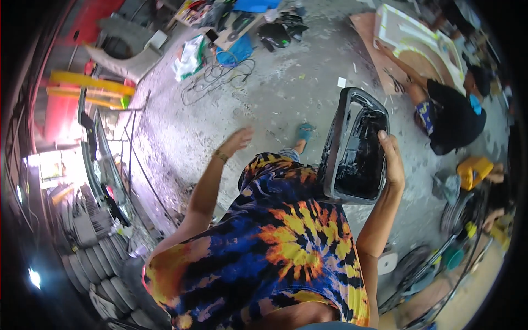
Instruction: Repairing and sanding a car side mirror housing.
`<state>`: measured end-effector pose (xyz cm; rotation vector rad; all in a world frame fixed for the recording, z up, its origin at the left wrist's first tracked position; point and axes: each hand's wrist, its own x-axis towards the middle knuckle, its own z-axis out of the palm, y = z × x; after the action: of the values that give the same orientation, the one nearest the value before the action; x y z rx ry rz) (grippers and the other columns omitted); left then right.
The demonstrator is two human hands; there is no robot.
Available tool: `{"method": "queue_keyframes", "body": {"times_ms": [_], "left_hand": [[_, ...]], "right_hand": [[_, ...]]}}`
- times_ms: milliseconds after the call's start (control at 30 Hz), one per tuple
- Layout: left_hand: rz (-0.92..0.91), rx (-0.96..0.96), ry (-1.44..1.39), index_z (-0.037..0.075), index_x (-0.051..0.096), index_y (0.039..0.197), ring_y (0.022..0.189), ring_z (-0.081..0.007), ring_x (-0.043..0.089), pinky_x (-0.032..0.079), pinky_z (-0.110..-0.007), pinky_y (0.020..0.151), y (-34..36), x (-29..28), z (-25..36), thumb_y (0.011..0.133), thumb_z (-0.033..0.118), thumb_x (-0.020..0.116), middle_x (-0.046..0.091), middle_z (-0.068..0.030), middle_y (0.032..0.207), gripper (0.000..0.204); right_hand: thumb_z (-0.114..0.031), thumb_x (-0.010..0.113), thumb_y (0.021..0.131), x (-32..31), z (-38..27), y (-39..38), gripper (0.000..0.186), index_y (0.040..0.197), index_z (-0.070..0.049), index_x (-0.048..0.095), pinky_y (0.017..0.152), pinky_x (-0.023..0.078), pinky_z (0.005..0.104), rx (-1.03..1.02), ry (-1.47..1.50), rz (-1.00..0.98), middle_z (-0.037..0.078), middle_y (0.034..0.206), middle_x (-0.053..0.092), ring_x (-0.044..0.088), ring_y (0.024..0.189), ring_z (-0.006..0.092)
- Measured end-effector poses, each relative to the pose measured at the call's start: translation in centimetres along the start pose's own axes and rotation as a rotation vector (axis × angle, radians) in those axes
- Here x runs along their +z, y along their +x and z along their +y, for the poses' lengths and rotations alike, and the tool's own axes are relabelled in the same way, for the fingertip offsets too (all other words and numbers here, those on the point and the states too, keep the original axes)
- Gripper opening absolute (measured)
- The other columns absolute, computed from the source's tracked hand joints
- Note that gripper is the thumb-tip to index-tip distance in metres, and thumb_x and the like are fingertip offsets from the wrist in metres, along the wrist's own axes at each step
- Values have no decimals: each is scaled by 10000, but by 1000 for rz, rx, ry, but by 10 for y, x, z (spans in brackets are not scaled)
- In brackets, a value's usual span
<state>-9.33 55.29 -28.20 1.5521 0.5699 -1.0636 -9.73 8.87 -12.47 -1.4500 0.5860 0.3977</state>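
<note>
My right hand (pixel 391 159) grips the right rim of a black mirror housing (pixel 357 159), a hollow rounded-rectangle shell with its open side facing up. Whitish smears or glare mark its inner walls. The thumb shows over the rim, while the other fingers are mostly hidden behind the shell. Out to the left, apart from the housing, my left hand (pixel 236 142) hangs over the floor with nothing in it. Its fingers are stretched out and slightly blurred by motion.
A person (pixel 459 118) crouches at the right, touching a white moulded panel (pixel 421 47) on a brown sheet. Cables (pixel 220 77) lie on the concrete floor ahead. Metal frames (pixel 96 159) and stacked grey parts (pixel 102 264) line the left; a yellow container (pixel 474 171) stands right.
</note>
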Motion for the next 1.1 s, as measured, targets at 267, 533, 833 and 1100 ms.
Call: {"method": "queue_keyframes", "body": {"times_ms": [267,533,833,1100], "left_hand": [[-600,-413,620,162,346,1475,1410,-268,279,270,-447,1124,15,14,1,946,578,368,362,-99,1503,673],[-1093,210,-117,83,407,1404,1202,-270,536,464,-416,972,62,126,129,977,443,445,540,-146,1308,560],[-1066,301,-417,60,437,1373,1127,-255,582,500,-376,922,44,130,101,958,368,512,570,-144,1263,522],[-821,368,-635,54,464,1344,1109,-241,589,511,-364,898,-60,58,57,961,325,517,573,-133,1255,473]], "right_hand": [[-473,636,871,-1,7,-37,470,901,-4,617,715,370,253,-6,-118,247,5,837,536,462,805,94],[-576,615,847,29,-48,-13,610,822,33,651,694,394,306,-154,-413,-183,29,734,545,485,767,127],[-457,632,881,98,-70,44,490,958,25,676,757,469,338,-352,-845,-629,161,836,671,616,786,225],[-341,666,833,139,-83,46,352,1014,-40,660,967,400,425,-933,-1039,-693,134,1083,619,572,1046,309]]}}
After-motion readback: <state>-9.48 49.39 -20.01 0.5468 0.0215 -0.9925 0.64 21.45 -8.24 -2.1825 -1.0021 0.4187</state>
